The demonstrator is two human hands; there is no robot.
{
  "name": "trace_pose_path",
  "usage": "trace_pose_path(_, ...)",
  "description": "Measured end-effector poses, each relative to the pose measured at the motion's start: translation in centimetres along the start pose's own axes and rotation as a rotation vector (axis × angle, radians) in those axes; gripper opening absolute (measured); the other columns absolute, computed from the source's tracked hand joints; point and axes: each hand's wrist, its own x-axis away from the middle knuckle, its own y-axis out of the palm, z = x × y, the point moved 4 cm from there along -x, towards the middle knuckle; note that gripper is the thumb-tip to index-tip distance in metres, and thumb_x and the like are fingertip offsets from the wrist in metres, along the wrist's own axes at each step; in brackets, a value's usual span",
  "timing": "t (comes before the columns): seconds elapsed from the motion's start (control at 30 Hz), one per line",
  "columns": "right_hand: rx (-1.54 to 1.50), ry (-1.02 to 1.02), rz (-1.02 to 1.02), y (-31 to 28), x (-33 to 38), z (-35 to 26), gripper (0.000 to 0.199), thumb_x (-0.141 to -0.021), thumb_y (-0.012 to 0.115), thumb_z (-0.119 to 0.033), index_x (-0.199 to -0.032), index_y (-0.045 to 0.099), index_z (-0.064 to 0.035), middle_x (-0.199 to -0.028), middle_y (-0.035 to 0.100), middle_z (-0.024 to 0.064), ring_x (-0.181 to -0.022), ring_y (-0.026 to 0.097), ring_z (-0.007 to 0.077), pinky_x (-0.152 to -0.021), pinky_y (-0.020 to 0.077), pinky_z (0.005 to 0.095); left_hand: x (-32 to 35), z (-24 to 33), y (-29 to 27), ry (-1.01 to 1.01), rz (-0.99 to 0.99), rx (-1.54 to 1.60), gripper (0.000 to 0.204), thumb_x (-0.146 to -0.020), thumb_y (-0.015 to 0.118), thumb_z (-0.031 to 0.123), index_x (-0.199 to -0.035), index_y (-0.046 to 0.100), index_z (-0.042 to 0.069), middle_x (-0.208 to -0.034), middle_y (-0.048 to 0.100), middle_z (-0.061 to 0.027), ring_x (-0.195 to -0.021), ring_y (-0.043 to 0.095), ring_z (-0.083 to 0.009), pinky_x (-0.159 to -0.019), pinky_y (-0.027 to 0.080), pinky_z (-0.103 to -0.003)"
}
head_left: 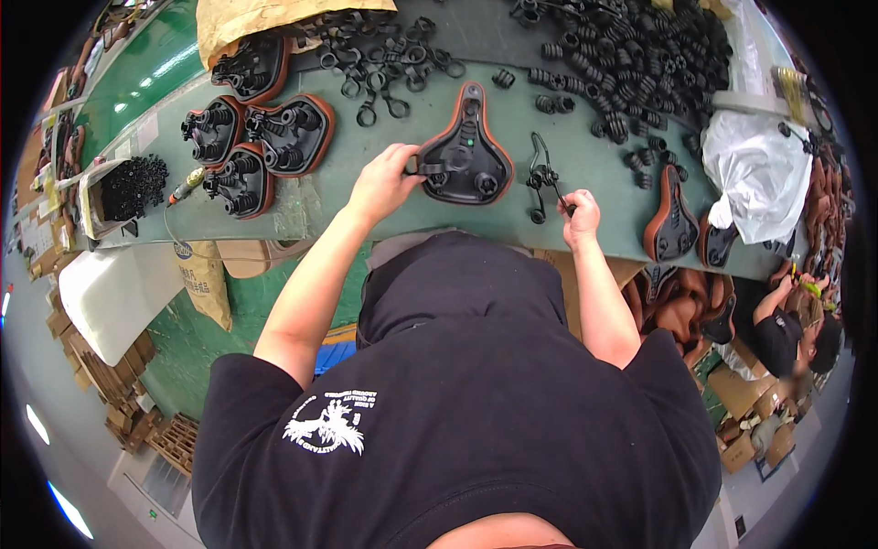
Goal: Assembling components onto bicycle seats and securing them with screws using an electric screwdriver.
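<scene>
A bicycle saddle (469,171) with a brown rim lies underside up on the green bench, its narrow nose pointing away from me. My left hand (388,181) is at its left edge, fingers closed on a black ring bracket (428,167) that reaches over the saddle's underside. To the right of the saddle, my right hand (582,218) is closed on one end of a black bent-wire saddle rail frame (541,174). That frame is apart from the saddle. Exactly how the fingertips sit on each part is too small to make out.
Several saddles fitted with black hardware (291,135) lie at the left, beside a screwdriver (187,185) and a box of small black parts (133,186). Ring brackets (389,64) and black springs (631,69) are heaped at the back. Bare saddles (672,224) lie right, near a plastic bag (754,169). Another person (786,325) works far right.
</scene>
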Motion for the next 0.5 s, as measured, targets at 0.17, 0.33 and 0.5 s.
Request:
trace_pose_path(0.17,0.978,-0.537,0.258,1.5,2.0,-2.6,0.023,-0.095,0.069,-0.025,-0.101,0.066,-0.0027,-0.094,0.072,0.0101,-0.091,0.071,0.0276,-0.083,0.0564,0.0430,-0.5,1.8,4.3,0.369,-0.250,-0.240,0.051,-0.086,0.082,0.022,-0.132,0.064,0.009,-0.123,0.065,-0.0096,-0.112,0.067,-0.0341,-0.096,0.056,-0.044)
trace_pose_path(0.33,1.228,-0.995,-0.153,6.4,4.7,-4.2,0.062,-0.090,0.074,-0.024,-0.145,0.052,-0.0057,-0.136,0.059,0.0215,-0.123,0.063,0.0374,-0.106,0.0506,0.0499,0.1,1.9,4.2,0.409,-0.290,-0.264,0.051,-0.085,0.083,0.019,-0.131,0.065,0.006,-0.120,0.063,-0.0121,-0.110,0.066,-0.0349,-0.093,0.056,-0.044)
trace_pose_path(0.5,1.544,-0.646,-0.065,7.1,2.6,-3.6,0.077,-0.085,0.079,-0.025,-0.152,0.045,-0.0051,-0.142,0.055,0.0225,-0.120,0.065,0.0400,-0.105,0.0535,0.0468,0.2,2.8,4.3,0.395,-0.291,-0.227,0.053,-0.085,0.083,0.019,-0.133,0.064,0.006,-0.124,0.063,-0.0130,-0.114,0.066,-0.0349,-0.096,0.056,-0.044)
